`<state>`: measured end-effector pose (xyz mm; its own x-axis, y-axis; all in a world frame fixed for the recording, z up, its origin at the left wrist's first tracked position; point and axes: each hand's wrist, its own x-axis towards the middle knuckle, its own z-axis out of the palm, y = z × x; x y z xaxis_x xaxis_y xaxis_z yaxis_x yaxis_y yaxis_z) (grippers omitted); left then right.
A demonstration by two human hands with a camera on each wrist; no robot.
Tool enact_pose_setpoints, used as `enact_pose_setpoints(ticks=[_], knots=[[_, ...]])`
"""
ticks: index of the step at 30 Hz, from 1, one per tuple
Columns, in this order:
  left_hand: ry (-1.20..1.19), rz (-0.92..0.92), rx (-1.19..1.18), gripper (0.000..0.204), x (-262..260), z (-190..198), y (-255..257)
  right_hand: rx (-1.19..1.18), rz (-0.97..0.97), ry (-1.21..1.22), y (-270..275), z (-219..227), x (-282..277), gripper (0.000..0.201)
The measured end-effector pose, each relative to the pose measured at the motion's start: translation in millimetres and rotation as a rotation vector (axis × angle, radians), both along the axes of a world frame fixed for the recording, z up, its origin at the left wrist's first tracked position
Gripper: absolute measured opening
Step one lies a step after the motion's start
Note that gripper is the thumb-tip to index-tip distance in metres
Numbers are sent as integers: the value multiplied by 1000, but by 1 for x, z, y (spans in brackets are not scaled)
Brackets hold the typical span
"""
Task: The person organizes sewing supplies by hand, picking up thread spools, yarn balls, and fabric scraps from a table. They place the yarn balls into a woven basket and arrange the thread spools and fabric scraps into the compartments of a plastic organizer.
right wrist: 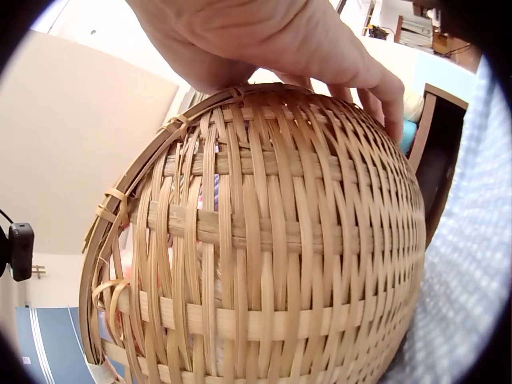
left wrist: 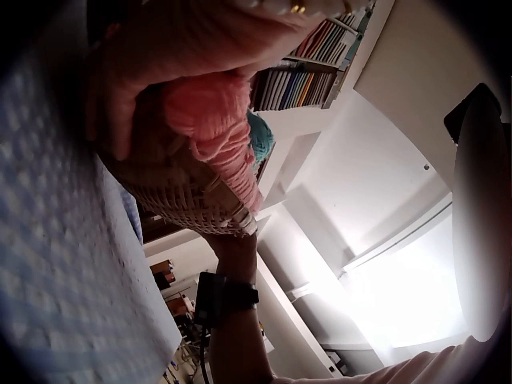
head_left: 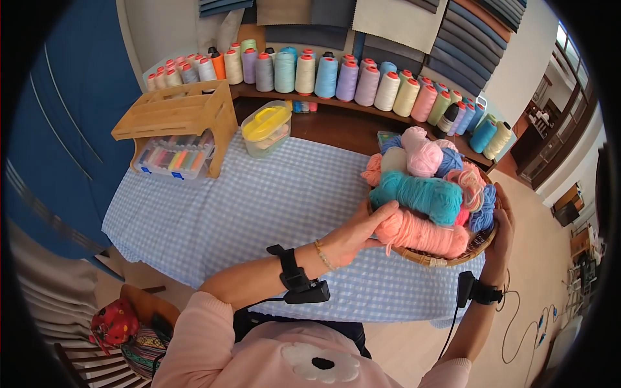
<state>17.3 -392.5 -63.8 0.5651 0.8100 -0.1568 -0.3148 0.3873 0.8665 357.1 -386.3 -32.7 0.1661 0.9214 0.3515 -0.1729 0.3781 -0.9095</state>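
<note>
A round woven basket (head_left: 440, 260) heaped with yarn skeins stands at the right end of the checked table. A teal skein (head_left: 417, 194) and a salmon-pink skein (head_left: 424, 234) lie at the front, with a pale pink ball (head_left: 420, 152) behind them. My left hand (head_left: 352, 236) grips the basket's near-left rim, thumb up against the salmon skein. In the left wrist view the left hand (left wrist: 176, 40) wraps the basket (left wrist: 184, 200) edge beside the pink yarn. My right hand (head_left: 503, 226) holds the right side. In the right wrist view its fingers (right wrist: 272, 40) curl over the basket wall (right wrist: 264, 256).
A blue-white checked cloth (head_left: 259, 207) covers the table. At the back left stands a wooden rack (head_left: 178, 110) over a clear box of coloured threads (head_left: 174, 156), with a yellow-lidded clear box (head_left: 266, 128) beside it. Thread cones (head_left: 323, 77) line the rear shelf. A red bag (head_left: 116, 323) sits lower left.
</note>
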Motion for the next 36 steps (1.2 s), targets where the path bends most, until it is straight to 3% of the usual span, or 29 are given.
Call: enact_pose_setpoints(ticks=[6,12,15,17,20,25,27,32,34,36], knots=[[-29,65,-45,69,-6,-11,3,58,92,100,-2,-13,-14,63],[65,83,-24,50,-42,4,-27,19,23,148,-34,-27,-49,68],[68,48,-22,52,-72,6,-50,-109,-34,153,-60,-35,-70,72],[85,105,-41,65,-89,3,-63,-146,-26,176,-74,-33,-90,75],[159,157,-69,64,-106,14,-86,-209,13,196,-85,-38,-108,78],[195,191,-49,64,-121,10,-98,-278,95,130,-83,-44,-102,70],[203,141,-25,63,-125,14,-98,-394,164,72,-77,-44,-84,60],[312,130,-19,57,-133,19,-92,-341,181,-233,-55,-34,-35,39],[356,128,-8,52,-147,14,-79,-222,38,-663,-32,-25,-2,35],[725,115,332,40,-166,11,-50,-159,-103,-892,4,-38,45,31]])
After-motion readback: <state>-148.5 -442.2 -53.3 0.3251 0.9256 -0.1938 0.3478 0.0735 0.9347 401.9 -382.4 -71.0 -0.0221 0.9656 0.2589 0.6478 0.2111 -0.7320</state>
